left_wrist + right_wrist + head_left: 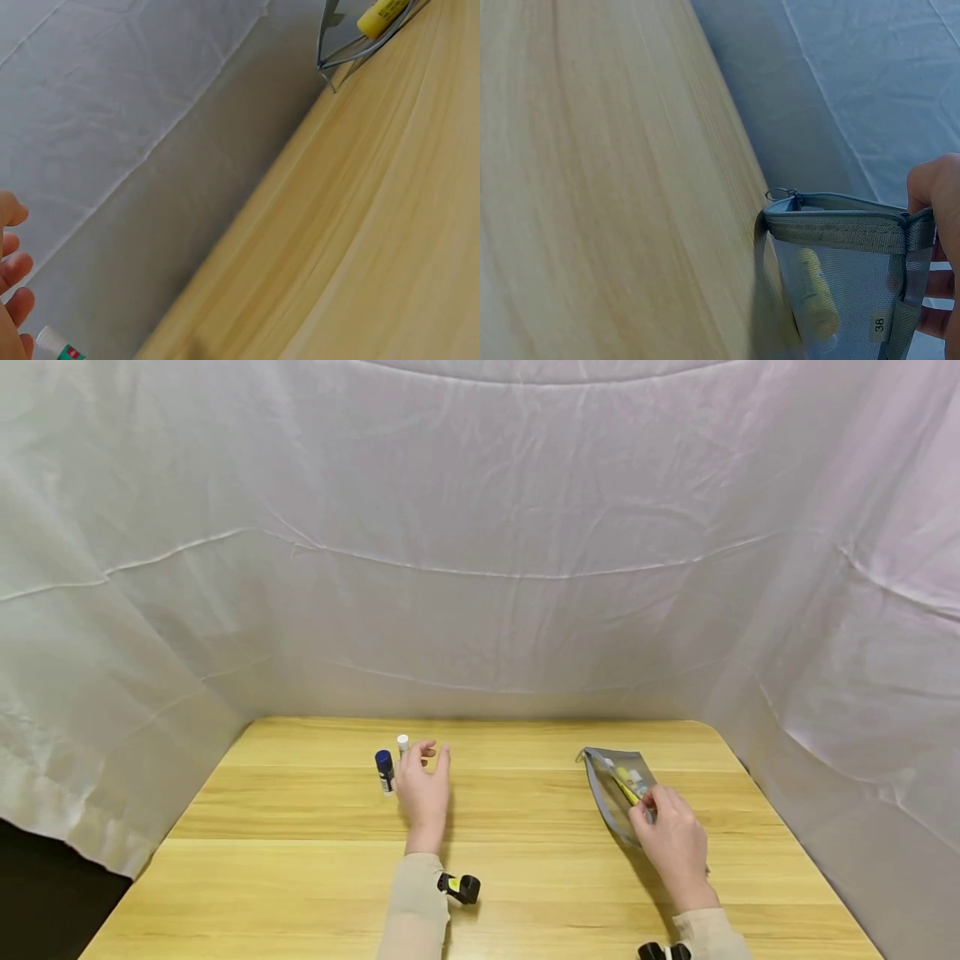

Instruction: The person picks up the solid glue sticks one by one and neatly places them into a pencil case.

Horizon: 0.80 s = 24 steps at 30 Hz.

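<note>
My left hand (423, 785) hovers near two upright sticks with caps, its fingers loosely bent and holding nothing. The stick with the dark blue cap (385, 771) stands left of that hand. Just behind the fingers is a white-capped stick (403, 743), partly hidden; the left wrist view shows its green label (69, 352). My right hand (670, 837) pinches the rim of a grey mesh zip pouch (840, 238), which gapes open along its zip. Through the mesh a yellow tube-shaped stick (817, 292) shows, with paler items beside it in the head view.
The wooden table (510, 827) stretches between the two hands. Grey-white cloth (495, 627) hangs behind the table and along both sides. A black wrist camera (460, 887) sits on the left forearm. The pouch bears a small tag (879, 325) marked 38.
</note>
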### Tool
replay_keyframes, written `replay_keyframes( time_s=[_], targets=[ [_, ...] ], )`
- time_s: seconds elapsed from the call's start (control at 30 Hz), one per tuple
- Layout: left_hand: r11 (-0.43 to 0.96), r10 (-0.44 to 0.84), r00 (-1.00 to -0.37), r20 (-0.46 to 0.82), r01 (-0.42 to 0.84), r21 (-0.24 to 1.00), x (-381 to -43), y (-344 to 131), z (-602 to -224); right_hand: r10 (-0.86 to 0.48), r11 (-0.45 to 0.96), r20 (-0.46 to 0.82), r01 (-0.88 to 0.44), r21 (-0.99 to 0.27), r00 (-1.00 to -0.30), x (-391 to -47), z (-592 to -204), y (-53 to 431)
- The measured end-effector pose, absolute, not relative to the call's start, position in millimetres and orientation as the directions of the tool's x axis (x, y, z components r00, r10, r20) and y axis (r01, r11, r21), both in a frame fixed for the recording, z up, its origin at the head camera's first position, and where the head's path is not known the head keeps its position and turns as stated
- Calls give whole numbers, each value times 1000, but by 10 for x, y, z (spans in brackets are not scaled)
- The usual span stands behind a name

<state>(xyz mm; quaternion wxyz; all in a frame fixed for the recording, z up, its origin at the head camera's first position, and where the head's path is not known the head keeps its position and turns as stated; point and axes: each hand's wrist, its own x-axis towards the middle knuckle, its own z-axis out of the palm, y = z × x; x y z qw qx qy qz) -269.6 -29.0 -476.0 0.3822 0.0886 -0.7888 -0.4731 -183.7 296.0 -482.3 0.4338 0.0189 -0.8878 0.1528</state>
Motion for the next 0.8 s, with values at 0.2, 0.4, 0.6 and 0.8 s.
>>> replay_keyframes(
  time_s=[0.2,0.4,0.6,0.8],
  targets=[
    [556,-539,-619,571,247,793,-2702,-375,-4750,104,951,770,-163,-262,-629,-1834,-4818,2968],
    [542,-576,-575,582,265,798,-2718,-486,-4765,110,951,766,-157,-266,-633,-1839,-4823,2973],
    [521,-621,-532,576,269,810,-2729,-618,-4782,111,950,768,-161,-269,-631,-1843,-4824,2972],
    [523,-677,-482,557,217,824,-2706,-729,-4769,113,948,770,-164,-272,-628,-1838,-4812,2961]
  ],
)
